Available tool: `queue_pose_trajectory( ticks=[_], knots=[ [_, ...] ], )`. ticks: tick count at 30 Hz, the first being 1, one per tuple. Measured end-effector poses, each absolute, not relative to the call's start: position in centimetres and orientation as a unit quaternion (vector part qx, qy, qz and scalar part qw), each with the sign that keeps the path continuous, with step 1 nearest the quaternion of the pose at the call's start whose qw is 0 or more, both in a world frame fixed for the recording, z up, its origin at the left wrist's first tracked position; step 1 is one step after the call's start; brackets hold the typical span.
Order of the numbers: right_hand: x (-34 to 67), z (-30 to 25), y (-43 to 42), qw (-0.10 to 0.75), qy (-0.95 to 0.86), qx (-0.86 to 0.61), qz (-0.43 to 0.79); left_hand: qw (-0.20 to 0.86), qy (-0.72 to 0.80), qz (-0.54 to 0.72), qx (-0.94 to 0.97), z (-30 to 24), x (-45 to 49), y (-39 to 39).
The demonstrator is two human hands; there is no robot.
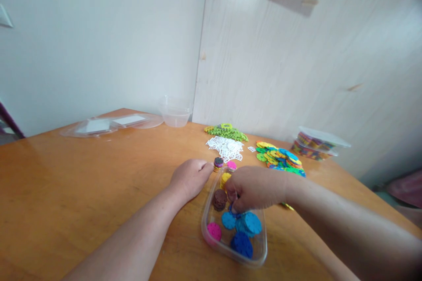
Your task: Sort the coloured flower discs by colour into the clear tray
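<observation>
A clear plastic box holds notched plastic discs sorted by colour: yellow discs, a brown stack, light blue discs, dark blue discs and pink ones. My right hand reaches into the box from the right, fingers closed and pointing down, with a dark blue disc at its fingertips, partly hidden. My left hand is closed outside the box's far left corner, its fingertips against a small stack of mixed-colour discs. One pink disc lies beside that stack.
Beyond the box lie white lattice pieces, a pile of green pieces and a multicoloured disc pile. Lidded boxes stand at the right. A clear tub and flat lids sit near the wall.
</observation>
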State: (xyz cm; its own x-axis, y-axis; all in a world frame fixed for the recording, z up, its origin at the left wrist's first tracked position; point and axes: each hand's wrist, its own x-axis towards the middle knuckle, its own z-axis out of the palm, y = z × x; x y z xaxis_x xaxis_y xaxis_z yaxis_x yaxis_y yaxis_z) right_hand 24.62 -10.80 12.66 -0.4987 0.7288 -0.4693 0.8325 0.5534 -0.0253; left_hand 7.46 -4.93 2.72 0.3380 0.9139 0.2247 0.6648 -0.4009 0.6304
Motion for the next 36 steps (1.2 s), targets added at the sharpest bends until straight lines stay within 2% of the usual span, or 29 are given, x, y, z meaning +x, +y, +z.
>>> queue_pose_trajectory(
  ticks=[3, 9, 13, 15, 26, 36],
  knots=[
    [25.2, 12.7, -10.5, 0.194, 0.86, 0.447, -0.151, 0.22, 0.5, 0.282, 0.789, 2.8, 7.5, -4.9],
    [27.0, 15.0, -11.1, 0.09, 0.854, 0.442, -0.26, 0.214, 0.496, 0.283, 0.792, 3.0, 7.5, -5.0],
    [27.1, 15.8, -12.1, 0.086, 0.834, 0.4, -0.369, 0.227, 0.484, 0.28, 0.798, 3.0, 7.4, -5.0],
    [26.9, 15.5, -12.4, 0.095, 0.838, 0.375, -0.386, 0.229, 0.485, 0.278, 0.797, 3.0, 7.3, -4.9],
    [26.1, 15.3, -12.5, 0.16, 0.856, 0.346, -0.349, 0.226, 0.493, 0.279, 0.793, 3.0, 7.3, -4.9],
    [25.3, 15.9, -13.4, 0.164, 0.879, 0.339, -0.292, 0.234, 0.494, 0.273, 0.792, 2.9, 7.4, -4.8]
  ],
)
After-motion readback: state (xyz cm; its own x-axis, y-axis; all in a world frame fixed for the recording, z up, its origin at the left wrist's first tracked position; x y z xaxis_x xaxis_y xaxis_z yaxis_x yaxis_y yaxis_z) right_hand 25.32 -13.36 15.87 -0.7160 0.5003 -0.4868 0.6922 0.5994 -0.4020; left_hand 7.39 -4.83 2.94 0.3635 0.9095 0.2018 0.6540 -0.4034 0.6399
